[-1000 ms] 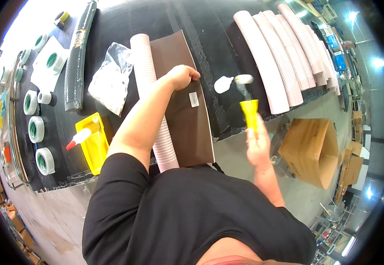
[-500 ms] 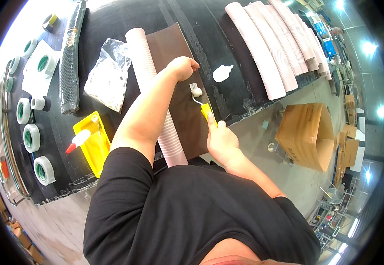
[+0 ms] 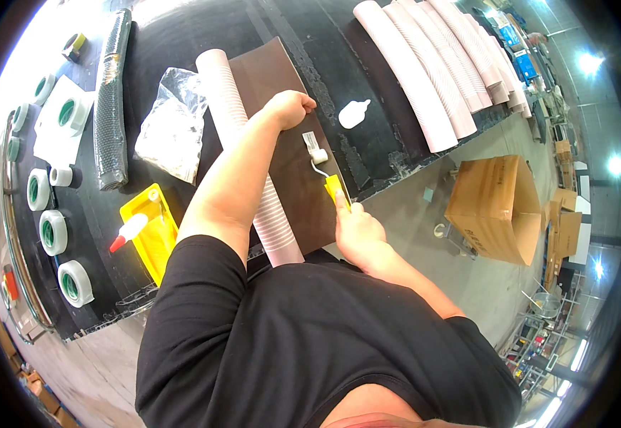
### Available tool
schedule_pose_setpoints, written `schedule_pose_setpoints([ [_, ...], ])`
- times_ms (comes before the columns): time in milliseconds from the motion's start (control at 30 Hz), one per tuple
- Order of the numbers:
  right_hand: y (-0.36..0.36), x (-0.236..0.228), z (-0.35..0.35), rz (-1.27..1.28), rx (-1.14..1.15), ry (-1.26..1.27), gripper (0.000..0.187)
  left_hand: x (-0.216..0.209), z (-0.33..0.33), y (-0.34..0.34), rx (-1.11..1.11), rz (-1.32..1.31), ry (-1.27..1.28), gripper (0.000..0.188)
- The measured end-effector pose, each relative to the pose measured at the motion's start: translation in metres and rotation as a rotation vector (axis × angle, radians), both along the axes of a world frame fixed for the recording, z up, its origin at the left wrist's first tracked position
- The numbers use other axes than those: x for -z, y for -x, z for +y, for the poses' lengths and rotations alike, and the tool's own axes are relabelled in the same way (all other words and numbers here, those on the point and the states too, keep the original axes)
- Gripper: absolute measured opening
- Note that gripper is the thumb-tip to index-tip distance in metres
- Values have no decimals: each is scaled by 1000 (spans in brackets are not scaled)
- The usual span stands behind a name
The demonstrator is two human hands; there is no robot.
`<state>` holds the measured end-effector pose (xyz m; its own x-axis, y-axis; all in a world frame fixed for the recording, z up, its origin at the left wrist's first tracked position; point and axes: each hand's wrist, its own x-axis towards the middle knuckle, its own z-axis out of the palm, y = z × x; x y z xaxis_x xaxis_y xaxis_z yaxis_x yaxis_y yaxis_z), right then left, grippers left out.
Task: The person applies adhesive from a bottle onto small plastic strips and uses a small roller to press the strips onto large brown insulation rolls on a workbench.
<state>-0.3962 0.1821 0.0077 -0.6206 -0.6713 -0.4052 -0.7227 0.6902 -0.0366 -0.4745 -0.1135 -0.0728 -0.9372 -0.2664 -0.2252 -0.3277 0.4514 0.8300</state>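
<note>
A dark brown sheet (image 3: 293, 171), partly rolled into a pale pink ribbed tube (image 3: 223, 93), lies on the black table in front of me. My right hand (image 3: 360, 232) grips the yellow handle of a small paint roller (image 3: 333, 187). Its white roller head rests on the sheet near the right edge, touching or just beside a small white label (image 3: 310, 140). Reaching across the tube, my left hand (image 3: 289, 109) is over the sheet's far right edge with its fingers curled; whatever they pinch is hidden. A white squeeze bottle (image 3: 354, 114) lies right of the sheet.
Several pale pink rolls (image 3: 410, 78) lie at the far right. On the left are a yellow paint tray (image 3: 146, 235) with a red-tipped bottle, a clear plastic bag (image 3: 173, 125), a dark wrapped roll (image 3: 113, 100) and several tape rolls (image 3: 76, 284). A cardboard box (image 3: 489, 207) stands beyond the table's right edge.
The roller head has shifted slightly toward me along the sheet, leaving more of the white label showing. My left hand keeps its place at the sheet's edge. The whole view has turned a little.
</note>
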Motion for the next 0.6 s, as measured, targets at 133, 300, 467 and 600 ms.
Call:
schedule_pose_setpoints([
  [133, 12, -31, 18, -118, 16, 196, 55, 2, -2, -1, 7, 22, -11, 46],
  [300, 22, -23, 5, -94, -2, 473, 52, -4, 0, -1, -3, 9, -36, 45],
  [467, 24, -2, -7, -74, -16, 311, 53, -3, -3, -6, 5, 6, -35, 45],
  [600, 23, -2, -13, -46, -27, 117, 53, -3, 0, -4, -5, -15, -60, 45],
])
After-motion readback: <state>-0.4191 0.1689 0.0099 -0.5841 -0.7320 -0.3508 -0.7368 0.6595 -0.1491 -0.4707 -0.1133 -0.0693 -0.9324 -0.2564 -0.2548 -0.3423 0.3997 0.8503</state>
